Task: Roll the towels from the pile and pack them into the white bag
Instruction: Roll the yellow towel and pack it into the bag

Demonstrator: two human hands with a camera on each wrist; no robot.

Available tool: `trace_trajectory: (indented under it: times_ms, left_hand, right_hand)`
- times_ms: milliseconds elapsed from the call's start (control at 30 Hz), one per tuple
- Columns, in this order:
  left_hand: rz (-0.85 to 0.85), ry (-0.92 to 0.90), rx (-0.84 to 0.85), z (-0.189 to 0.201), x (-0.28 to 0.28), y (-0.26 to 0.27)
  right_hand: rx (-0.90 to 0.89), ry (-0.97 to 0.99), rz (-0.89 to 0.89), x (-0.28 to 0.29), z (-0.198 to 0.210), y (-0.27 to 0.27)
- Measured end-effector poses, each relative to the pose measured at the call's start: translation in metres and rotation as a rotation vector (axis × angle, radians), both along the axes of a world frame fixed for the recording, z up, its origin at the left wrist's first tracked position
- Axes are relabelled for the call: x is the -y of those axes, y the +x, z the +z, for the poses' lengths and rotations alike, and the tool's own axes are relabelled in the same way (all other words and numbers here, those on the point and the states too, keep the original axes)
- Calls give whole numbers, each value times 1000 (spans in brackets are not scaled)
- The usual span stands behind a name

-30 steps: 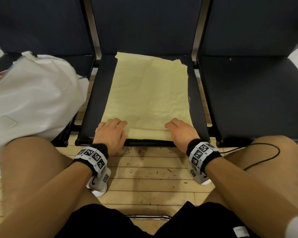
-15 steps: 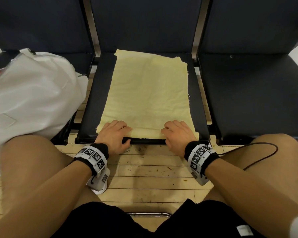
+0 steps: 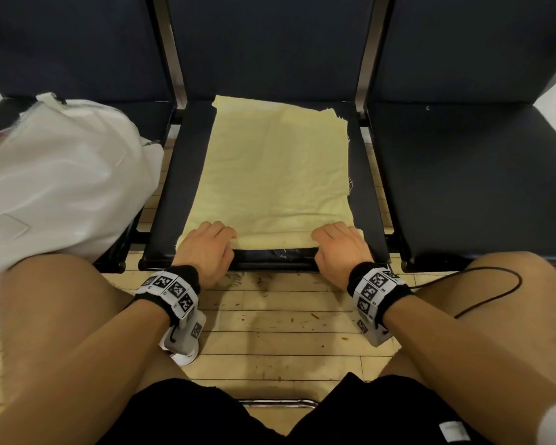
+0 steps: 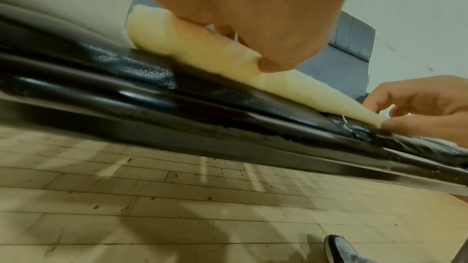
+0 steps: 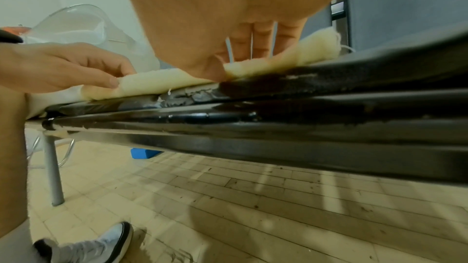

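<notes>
Wooden floor (image 3: 270,332): lies directly below the seat's front lip; anything nudged off the edge would land on its scuffed, dirty boards.
Seat edge (image 3: 270,256): worn and cracked dark padding, just in front of the roll; loose threads from the cloth could snag there.
Left hand (image 3: 206,248): fingers curled over the near-left end of the roll, thumb tucked beneath, gripping it.
Right hand (image 3: 337,248): curled the same way over the near-right end, thumb pinching the cloth from below.
Yellow towel (image 3: 270,175): spread flat on the middle seat, its near hem turned into a thin first roll (image 4: 202,55) between the hands.
Roll risk: the roll looks thicker at the left end than at the right in the left wrist view, so uneven pushing could make it cone or skew.
Middle span: unsupported between the hands; it may sag or loosen if only the ends are driven.
Far edge (image 3: 331,115): frayed, with a corner slightly raised; it could fold under crookedly when the roll reaches it.
White bag (image 3: 61,187): slumped on the left seat, near the left knee; its mouth is not clearly visible, so packing may need one hand freed, letting the roll unwind.
</notes>
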State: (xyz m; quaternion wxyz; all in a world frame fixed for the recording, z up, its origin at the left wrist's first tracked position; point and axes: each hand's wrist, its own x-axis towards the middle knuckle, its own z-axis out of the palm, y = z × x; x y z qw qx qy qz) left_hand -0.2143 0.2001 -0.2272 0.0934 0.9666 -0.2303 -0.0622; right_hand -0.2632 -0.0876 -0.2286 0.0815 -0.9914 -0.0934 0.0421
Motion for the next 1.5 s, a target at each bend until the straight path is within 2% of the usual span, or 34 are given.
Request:
trace_trajectory:
  times_ms: [133, 267, 400, 467, 533, 667, 800, 933, 1067, 1167, 1267, 1300, 1400, 1500]
  left_hand:
    - [17, 87, -24, -1, 0, 1]
    - [74, 56, -73, -1, 2, -2]
    - [36, 16, 187, -3, -2, 2]
    - [2, 17, 260, -4, -3, 4]
    - [-22, 34, 235, -4, -1, 3]
    - [18, 15, 142, -3, 0, -1]
    - [29, 105, 27, -2, 0, -1]
    - [59, 76, 30, -2, -1, 1]
    - [81, 81, 4, 3, 3, -2]
    - [104, 63, 15, 1, 3, -3]
    - [76, 18, 154, -1, 2, -1]
    - [54, 28, 179, -1, 2, 0]
    - [7, 91, 149, -1, 4, -1]
    - [9, 43, 114, 0, 3, -4]
  right_hand:
    - [-85, -27, -5, 1, 6, 6]
    - [-137, -2, -22, 2, 6, 6]
    - [31, 22, 10, 4, -1, 6]
    - [102, 1, 65, 4, -5, 7]
    - [72, -20, 101, 0, -3, 5]
    - [33, 30, 49, -2, -1, 1]
    - [-51, 7, 18, 1, -1, 4]
    - [-95, -2, 29, 4, 3, 7]
    - [-210, 53, -44, 5, 5, 7]
    - [-57, 120, -40, 4, 3, 6]
    - [176, 100, 58, 3, 0, 6]
    - [187, 72, 78, 3, -1, 7]
    - [59, 43, 79, 1, 0, 5]
    - [19, 45, 55, 2, 0, 2]
